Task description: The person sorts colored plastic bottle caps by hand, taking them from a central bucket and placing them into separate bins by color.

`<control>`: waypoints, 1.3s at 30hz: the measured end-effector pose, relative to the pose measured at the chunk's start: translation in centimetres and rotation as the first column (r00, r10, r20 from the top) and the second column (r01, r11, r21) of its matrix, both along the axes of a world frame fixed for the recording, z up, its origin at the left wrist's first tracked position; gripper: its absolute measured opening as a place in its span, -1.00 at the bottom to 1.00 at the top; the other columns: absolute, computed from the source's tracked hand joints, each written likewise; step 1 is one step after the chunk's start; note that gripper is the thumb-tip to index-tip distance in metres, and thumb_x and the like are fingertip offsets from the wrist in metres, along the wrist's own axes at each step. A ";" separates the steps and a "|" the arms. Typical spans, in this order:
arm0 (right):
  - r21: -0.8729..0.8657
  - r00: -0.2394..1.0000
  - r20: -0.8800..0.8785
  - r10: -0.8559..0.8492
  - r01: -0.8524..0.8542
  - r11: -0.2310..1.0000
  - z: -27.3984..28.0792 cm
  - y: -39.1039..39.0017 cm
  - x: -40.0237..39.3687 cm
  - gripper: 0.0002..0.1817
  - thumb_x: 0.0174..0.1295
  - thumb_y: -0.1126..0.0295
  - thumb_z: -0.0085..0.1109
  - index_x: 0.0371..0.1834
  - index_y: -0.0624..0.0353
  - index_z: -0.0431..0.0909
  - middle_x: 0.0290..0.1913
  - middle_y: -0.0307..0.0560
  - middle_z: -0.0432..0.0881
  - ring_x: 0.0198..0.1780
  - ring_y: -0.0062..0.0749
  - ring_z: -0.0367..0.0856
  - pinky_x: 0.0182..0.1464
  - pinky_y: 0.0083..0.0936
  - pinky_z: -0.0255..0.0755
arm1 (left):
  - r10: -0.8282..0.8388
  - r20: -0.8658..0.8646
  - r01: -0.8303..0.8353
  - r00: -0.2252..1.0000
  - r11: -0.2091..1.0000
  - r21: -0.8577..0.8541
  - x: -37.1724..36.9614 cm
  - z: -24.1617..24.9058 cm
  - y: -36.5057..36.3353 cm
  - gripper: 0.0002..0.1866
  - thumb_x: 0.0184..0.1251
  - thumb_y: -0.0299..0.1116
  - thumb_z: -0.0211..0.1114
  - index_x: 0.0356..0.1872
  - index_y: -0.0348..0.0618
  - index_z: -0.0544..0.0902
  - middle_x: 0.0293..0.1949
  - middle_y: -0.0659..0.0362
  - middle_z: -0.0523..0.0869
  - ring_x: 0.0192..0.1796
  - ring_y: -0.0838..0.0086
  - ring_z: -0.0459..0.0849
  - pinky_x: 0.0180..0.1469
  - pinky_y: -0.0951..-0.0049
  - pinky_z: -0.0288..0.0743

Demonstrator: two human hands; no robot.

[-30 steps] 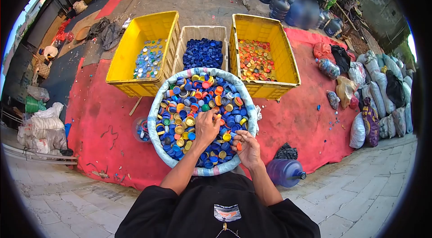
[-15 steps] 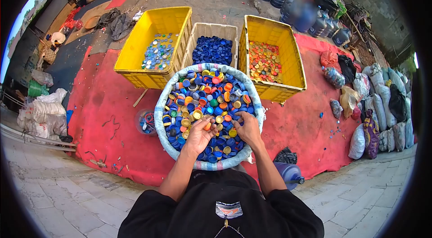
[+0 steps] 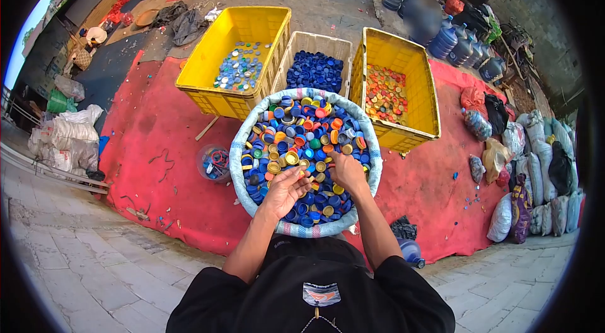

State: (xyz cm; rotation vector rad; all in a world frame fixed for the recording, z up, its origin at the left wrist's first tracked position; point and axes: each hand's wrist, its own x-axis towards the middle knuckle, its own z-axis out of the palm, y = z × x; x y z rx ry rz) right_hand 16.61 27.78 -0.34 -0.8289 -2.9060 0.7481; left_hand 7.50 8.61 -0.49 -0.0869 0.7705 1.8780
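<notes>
A round basket with a pale blue cloth rim stands in front of me, heaped with plastic bottle caps, mostly blue, with yellow, orange, white and green among them. My left hand is palm up over the near part of the heap. Its fingers are curled around a bottle cap, of which only a little yellowish edge shows. To its right, my right hand reaches down into the caps, knuckles up and fingers bent together. An orange cap lies at its fingertips; the thumb side is partly hidden.
Beyond the basket stand a yellow crate of pale caps, a whitish crate of blue caps and another yellow crate of orange-red caps. A clear tub sits left. Water jugs and filled sacks line the right.
The orange cap seen in my left hand is no longer visible there. My right hand has moved its fingers farther into the heap. The view has shifted slightly, with crates and basket now farther right.
</notes>
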 end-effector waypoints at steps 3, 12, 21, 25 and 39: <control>-0.015 0.999 0.047 0.004 -0.003 1.000 0.4 0.3 -0.1 -0.68 0.06 0.46 0.13 -0.07 0.16 0.65 -0.26 0.18 0.70 -0.23 0.10 0.69 -0.18 -0.08 0.56 | 0.018 0.030 -0.018 0.999 1.000 0.006 0.0 -0.6 0.1 -0.69 0.51 -0.32 0.13 0.09 -0.34 0.52 -0.14 0.09 0.65 -0.16 0.44 0.67 -0.02 0.38 0.64; -0.968 0.811 -0.152 -0.565 -0.006 0.252 0.4 -0.1 1.9 -0.84 0.25 0.42 0.18 -0.13 0.18 0.63 -0.48 -0.15 0.61 -0.64 -0.58 0.42 -0.61 -0.64 0.24 | 0.045 0.104 -0.051 0.994 0.997 0.057 0.4 0.4 1.2 -0.63 0.55 -0.19 0.06 0.17 -0.25 0.44 -0.23 0.18 0.58 -0.40 0.61 0.47 -0.31 0.57 0.42; -0.914 0.897 -0.320 -0.306 -0.207 0.349 3.3 -2.3 2.9 -0.55 0.17 0.33 0.41 0.11 0.22 0.57 -0.62 -0.49 0.21 -0.57 -0.80 0.13 -0.49 -0.69 0.08 | -0.232 -0.081 0.231 0.969 0.973 -0.018 1.0 2.3 2.6 -0.76 0.43 -0.22 0.27 -0.21 -0.17 0.50 -0.36 0.29 0.59 -0.54 0.77 0.35 -0.48 0.69 0.25; -0.876 0.926 -0.366 -0.094 -0.309 0.371 2.9 -1.6 3.3 -0.49 0.17 0.32 0.42 0.20 0.21 0.57 -0.55 -0.48 0.24 -0.48 -0.74 0.19 -0.39 -0.65 0.13 | -0.358 -0.106 0.359 0.928 0.933 -0.015 0.8 2.7 2.6 -0.72 0.43 -0.20 0.27 -0.11 -0.25 0.59 -0.43 0.36 0.57 -0.60 0.81 0.30 -0.56 0.72 0.15; -0.881 0.900 -0.318 -0.297 -0.165 0.444 2.0 -2.0 3.6 -0.55 0.05 0.35 0.51 0.04 0.21 0.64 -0.63 -0.52 0.22 -0.57 -0.80 0.11 -0.48 -0.71 0.05 | -0.375 -0.296 0.345 0.879 0.927 -0.150 1.3 2.4 3.5 -0.70 0.51 -0.09 0.14 -0.13 -0.15 0.50 -0.48 0.43 0.38 -0.61 0.81 0.22 -0.59 0.74 0.09</control>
